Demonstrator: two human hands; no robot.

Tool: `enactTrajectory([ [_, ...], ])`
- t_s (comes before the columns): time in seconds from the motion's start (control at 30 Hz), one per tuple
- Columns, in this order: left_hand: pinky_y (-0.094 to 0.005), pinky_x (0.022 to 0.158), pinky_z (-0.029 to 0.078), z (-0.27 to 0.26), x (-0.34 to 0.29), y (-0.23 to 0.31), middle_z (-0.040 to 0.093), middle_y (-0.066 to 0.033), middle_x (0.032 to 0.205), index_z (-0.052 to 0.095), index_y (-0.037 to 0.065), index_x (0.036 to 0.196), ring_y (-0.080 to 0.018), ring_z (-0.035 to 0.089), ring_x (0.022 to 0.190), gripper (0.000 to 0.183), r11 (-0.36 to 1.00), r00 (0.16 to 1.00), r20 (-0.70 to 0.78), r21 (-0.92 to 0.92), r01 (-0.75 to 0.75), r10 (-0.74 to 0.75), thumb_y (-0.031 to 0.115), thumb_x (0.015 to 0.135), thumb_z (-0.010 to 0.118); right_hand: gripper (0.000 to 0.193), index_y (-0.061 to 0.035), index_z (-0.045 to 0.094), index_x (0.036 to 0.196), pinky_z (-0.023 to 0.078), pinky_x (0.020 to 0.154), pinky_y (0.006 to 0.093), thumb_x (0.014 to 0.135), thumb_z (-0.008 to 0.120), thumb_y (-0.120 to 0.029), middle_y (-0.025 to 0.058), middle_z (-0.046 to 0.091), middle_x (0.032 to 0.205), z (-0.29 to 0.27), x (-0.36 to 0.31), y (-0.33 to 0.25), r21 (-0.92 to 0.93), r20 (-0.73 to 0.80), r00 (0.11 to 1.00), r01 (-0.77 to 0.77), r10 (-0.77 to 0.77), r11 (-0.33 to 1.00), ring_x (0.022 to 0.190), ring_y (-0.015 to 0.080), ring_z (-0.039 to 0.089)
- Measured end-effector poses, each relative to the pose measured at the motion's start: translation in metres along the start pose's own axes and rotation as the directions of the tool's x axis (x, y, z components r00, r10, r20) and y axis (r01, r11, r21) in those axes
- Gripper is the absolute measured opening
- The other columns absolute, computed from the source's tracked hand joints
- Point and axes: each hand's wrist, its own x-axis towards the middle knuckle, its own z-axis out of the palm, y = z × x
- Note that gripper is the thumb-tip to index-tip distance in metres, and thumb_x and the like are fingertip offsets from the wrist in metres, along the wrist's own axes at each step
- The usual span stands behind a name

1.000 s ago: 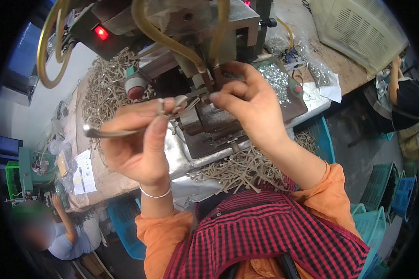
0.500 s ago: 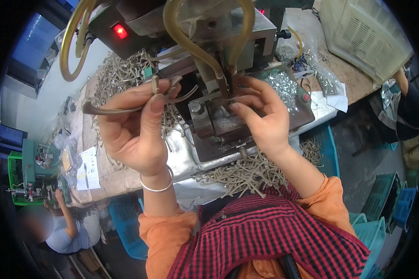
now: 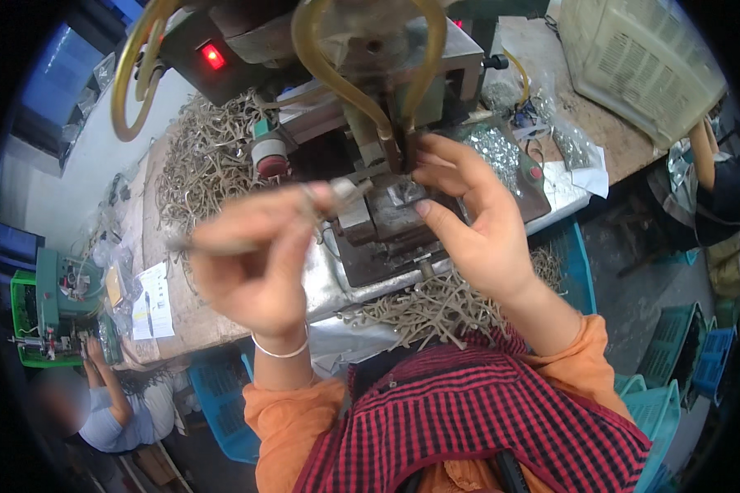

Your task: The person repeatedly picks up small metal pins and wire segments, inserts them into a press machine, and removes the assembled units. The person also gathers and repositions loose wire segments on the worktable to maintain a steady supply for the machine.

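The left hand (image 3: 259, 263) pinches a branching metal part (image 3: 344, 189) between thumb and fingers, its blurred tip pointing right, toward the block (image 3: 396, 215); contact is unclear. The right hand (image 3: 481, 218) curves beside that block, thumb and fingers parted, holding nothing visible. The press (image 3: 370, 45) stands just beyond the right fingertips: if it dropped now, they could be caught. A loose left pinch could tilt the part. Left of the left fingers, a sheet (image 3: 151, 304) bears print too small to read.

Orange sleeves (image 3: 294, 415), red-and-black checked apron (image 3: 469, 403)
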Motion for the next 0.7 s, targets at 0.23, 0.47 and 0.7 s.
enactTrajectory([
  [0.23, -0.0259, 0.049, 0.041, 0.032, -0.031, -0.006, 0.077, -0.0101, 0.107, 0.072, 0.007, 0.099, -0.0146, 0.062, 0.061, 0.024, 0.768, 0.811, 0.58, 0.484, -0.42, 0.078, 0.001, 0.076, 0.078, 0.025, -0.0072, 0.072, 0.114, 0.051, 0.096, 0.046, 0.09, 0.066, -0.012, 0.0174, 0.068, 0.12, -0.101, 0.074, 0.128, -0.916, 0.019, 0.982, 0.092, -0.186, 0.392, 0.111, 0.0394, 0.064],
  [0.47, -0.0268, 0.047, 0.041, 0.041, -0.028, -0.007, 0.076, -0.0078, 0.103, 0.072, 0.007, 0.096, -0.0134, 0.053, 0.054, 0.026, 0.783, 0.8, 0.599, 0.481, -0.395, 0.036, 0.0, 0.072, 0.077, 0.014, -0.0072, 0.075, 0.093, 0.05, 0.091, 0.0435, 0.081, 0.077, -0.014, 0.0118, 0.07, 0.103, -0.099, 0.034, 0.111, -0.832, -0.064, 0.961, 0.098, -0.269, 0.546, 0.102, 0.034, 0.064],
  [0.7, -0.0278, 0.047, 0.043, 0.039, -0.023, -0.006, 0.076, -0.0071, 0.103, 0.072, 0.007, 0.095, -0.0141, 0.055, 0.054, 0.026, 0.792, 0.798, 0.603, 0.484, -0.372, 0.006, 0.0, 0.071, 0.076, 0.01, -0.0085, 0.075, 0.089, 0.051, 0.081, 0.0427, 0.084, 0.074, -0.017, 0.0096, 0.067, 0.089, -0.089, 0.046, 0.107, -0.819, -0.073, 0.976, 0.06, -0.207, 0.571, 0.094, 0.031, 0.065],
])
